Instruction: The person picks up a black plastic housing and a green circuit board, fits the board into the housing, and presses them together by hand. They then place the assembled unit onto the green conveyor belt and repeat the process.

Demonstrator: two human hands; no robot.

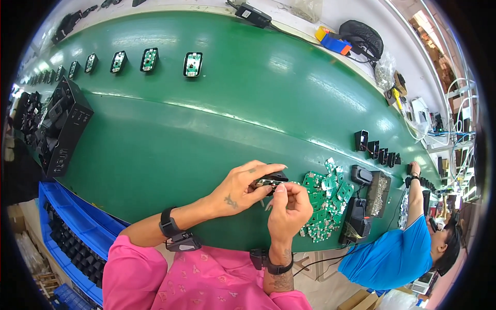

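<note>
My left hand is wrapped round a small black plastic housing, tilted above the green table near its front edge. Inside the housing's mouth shows a small circuit board, partly covered by my fingers. From the right, my right hand pinches at the board's right end with thumb and forefinger. Its fingertips hide that end of the board. Just right of my hands lies a loose pile of green circuit boards.
A row of black housings with boards runs along the far left. More black housings line the right. A black box of parts stands at left, a parts tray at right. A co-worker in blue reaches over the table.
</note>
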